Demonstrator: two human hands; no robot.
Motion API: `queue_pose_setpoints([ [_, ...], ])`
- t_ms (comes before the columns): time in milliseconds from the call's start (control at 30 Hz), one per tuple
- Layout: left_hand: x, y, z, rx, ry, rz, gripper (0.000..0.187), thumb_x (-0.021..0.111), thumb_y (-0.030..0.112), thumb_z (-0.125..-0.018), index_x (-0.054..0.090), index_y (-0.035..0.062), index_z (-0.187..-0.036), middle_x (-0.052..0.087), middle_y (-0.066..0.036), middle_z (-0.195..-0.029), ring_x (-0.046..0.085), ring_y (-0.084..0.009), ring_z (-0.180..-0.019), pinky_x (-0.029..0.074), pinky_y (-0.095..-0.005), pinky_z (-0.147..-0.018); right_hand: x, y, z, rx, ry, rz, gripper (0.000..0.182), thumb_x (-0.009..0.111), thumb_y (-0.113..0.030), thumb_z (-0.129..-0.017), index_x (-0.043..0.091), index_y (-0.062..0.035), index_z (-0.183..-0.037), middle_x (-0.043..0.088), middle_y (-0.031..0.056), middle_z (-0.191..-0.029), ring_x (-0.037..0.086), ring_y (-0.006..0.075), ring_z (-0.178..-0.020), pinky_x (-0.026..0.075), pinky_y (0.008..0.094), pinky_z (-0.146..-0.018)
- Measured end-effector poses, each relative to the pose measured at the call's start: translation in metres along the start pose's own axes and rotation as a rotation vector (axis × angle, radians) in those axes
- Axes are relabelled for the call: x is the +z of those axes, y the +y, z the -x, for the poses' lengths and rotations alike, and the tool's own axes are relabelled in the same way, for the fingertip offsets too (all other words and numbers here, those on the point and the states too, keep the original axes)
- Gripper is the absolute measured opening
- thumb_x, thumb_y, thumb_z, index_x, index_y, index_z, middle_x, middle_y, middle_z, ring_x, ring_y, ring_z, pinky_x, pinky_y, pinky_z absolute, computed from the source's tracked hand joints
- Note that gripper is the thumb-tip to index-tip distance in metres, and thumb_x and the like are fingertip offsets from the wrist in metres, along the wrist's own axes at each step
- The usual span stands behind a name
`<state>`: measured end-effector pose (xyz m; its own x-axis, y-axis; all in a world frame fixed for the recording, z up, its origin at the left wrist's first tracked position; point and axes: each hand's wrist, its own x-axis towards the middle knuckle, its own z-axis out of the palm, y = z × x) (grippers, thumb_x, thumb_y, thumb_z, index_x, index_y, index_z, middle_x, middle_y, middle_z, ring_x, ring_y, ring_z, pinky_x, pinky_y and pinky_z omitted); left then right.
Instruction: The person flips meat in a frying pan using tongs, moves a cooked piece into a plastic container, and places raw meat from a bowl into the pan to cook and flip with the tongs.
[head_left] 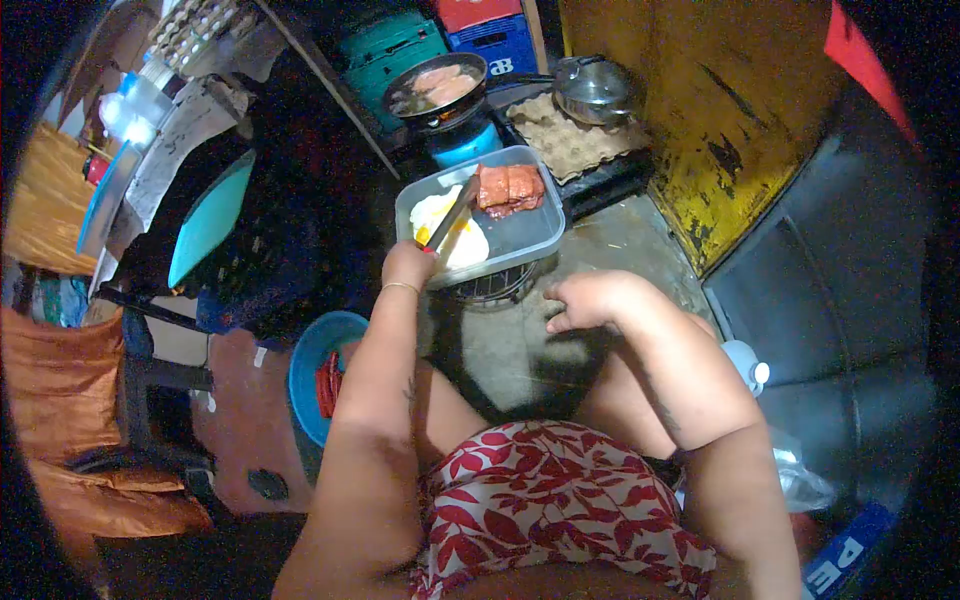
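Observation:
My left hand [410, 265] is closed around the grip of slim dark tongs [456, 212], with a bit of red near the fingers. The tongs' far end reaches the block of reddish meat [510, 188] in a clear plastic container [548, 238]. Fried eggs [440, 225] with white and yolk lie in the container's left half, partly under the tongs. To the right and nearer me, my right hand [590, 300] hangs in the air, fingers loosely bent and apart, holding nothing. The container sits over a round wire-topped stand [500, 287].
Behind, a frying pan [440, 88] with pale meat in oil stands on a lit burner above a blue canister [465, 145]. A metal pot [592, 92] rests on cardboard [570, 145]. At left are a blue basin [300, 375] with red sausage-like pieces [328, 385] and a chair [245, 420].

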<state>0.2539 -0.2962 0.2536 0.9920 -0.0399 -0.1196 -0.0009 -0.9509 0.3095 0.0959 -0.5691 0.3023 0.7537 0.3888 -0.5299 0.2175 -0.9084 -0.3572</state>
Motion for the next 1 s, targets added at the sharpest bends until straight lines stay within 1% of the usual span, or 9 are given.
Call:
queue_pose_setpoints([
  [233, -0.032, -0.003, 0.019, -0.005, 0.102, 0.006, 0.033, 0.072, 0.03, -0.081, 0.073, 0.0031, -0.099, 0.069, -0.023, -0.103, 0.068, -0.0368, -0.096, 0.052, -0.0442, -0.085, 0.006, 0.002, -0.003, -0.03, 0.016, -0.019, 0.071, 0.066, -0.049, -0.085, 0.05, -0.0063, -0.139, 0.06, 0.0221, -0.128, 0.058, 0.0384, -0.117, 0.045, 0.0422, -0.101],
  [367, -0.075, -0.013, 0.047, 0.117, 0.218, 0.245, 0.033, 0.069, 0.028, -0.081, 0.072, 0.0045, -0.104, 0.069, -0.023, -0.102, 0.067, -0.0377, -0.097, 0.051, -0.0439, -0.086, -0.003, -0.003, 0.002, -0.001, -0.027, -0.072, 0.074, 0.065, -0.05, -0.087, 0.047, -0.0001, -0.14, 0.056, 0.0229, -0.133, 0.056, 0.0366, -0.122, 0.042, 0.0397, -0.105],
  [467, -0.096, -0.046, 0.076, 0.138, 0.37, 0.435, 0.034, 0.07, 0.025, -0.082, 0.07, 0.004, -0.108, 0.069, -0.022, -0.102, 0.067, -0.0377, -0.095, 0.051, -0.0423, -0.086, -0.005, -0.003, 0.0, 0.041, 0.032, -0.072, 0.069, 0.067, -0.046, -0.087, 0.05, -0.0024, -0.137, 0.058, 0.0217, -0.133, 0.057, 0.0352, -0.121, 0.045, 0.0406, -0.102],
  [500, -0.102, -0.063, 0.088, 0.071, 0.338, 0.513, 0.038, 0.073, 0.022, -0.083, 0.068, 0.0007, -0.113, 0.072, -0.018, -0.098, 0.069, -0.0227, -0.086, 0.053, -0.0342, -0.078, -0.009, -0.01, 0.002, 0.077, 0.038, -0.11, 0.067, 0.069, -0.043, -0.087, 0.051, -0.0022, -0.137, 0.059, 0.0219, -0.131, 0.059, 0.0341, -0.12, 0.046, 0.0395, -0.101],
  [567, -0.115, -0.095, 0.125, 0.007, 0.431, 0.509, 0.036, 0.072, 0.02, -0.084, 0.067, 0.0018, -0.115, 0.072, -0.015, -0.1, 0.068, -0.0226, -0.086, 0.053, -0.0354, -0.079, 0.0, 0.001, -0.008, 0.053, 0.024, -0.133, 0.066, 0.07, -0.039, -0.086, 0.05, -0.0028, -0.138, 0.06, 0.0211, -0.13, 0.06, 0.0327, -0.117, 0.047, 0.0394, -0.099],
  [633, -0.111, -0.153, 0.15, -0.001, 0.5, 0.503, 0.039, 0.072, 0.023, -0.082, 0.067, 0.0022, -0.115, 0.07, -0.021, -0.103, 0.068, -0.0333, -0.094, 0.051, -0.0397, -0.084, -0.004, -0.002, -0.008, 0.116, 0.012, -0.252, 0.066, 0.071, -0.035, -0.087, 0.049, -0.0017, -0.139, 0.061, 0.0204, -0.129, 0.062, 0.0325, -0.114, 0.048, 0.0397, -0.097],
  [833, -0.082, -0.286, 0.255, -0.4, 0.406, 0.453, 0.038, 0.066, 0.026, -0.088, 0.061, 0.0004, -0.116, 0.068, -0.023, -0.103, 0.067, -0.0365, -0.096, 0.052, -0.0432, -0.085, 0.008, 0.006, -0.022, 0.167, -0.057, -0.183, 0.065, 0.072, -0.028, -0.088, 0.046, -0.0009, -0.14, 0.06, 0.0227, -0.129, 0.062, 0.0314, -0.113, 0.05, 0.0379, -0.095],
  [900, -0.052, -0.316, 0.279, -0.55, 0.258, 0.241, 0.036, 0.063, 0.028, -0.09, 0.059, 0.0003, -0.112, 0.067, -0.025, -0.104, 0.065, -0.0416, -0.098, 0.051, -0.0474, -0.083, 0.013, 0.007, -0.025, 0.148, -0.053, -0.187, 0.065, 0.073, -0.026, -0.088, 0.045, -0.0014, -0.142, 0.06, 0.0236, -0.13, 0.063, 0.0302, -0.112, 0.05, 0.0375, -0.093],
  [1000, -0.005, -0.339, 0.294, -0.642, 0.076, 0.191, 0.033, 0.06, 0.029, -0.091, 0.058, 0.001, -0.109, 0.066, -0.026, -0.106, 0.063, -0.0445, -0.098, 0.051, -0.0514, -0.083, 0.022, 0.019, -0.038, 0.154, -0.048, -0.199, 0.069, 0.073, -0.039, -0.085, 0.05, -0.0007, -0.138, 0.061, 0.0213, -0.129, 0.061, 0.0314, -0.117, 0.047, 0.0392, -0.099],
])
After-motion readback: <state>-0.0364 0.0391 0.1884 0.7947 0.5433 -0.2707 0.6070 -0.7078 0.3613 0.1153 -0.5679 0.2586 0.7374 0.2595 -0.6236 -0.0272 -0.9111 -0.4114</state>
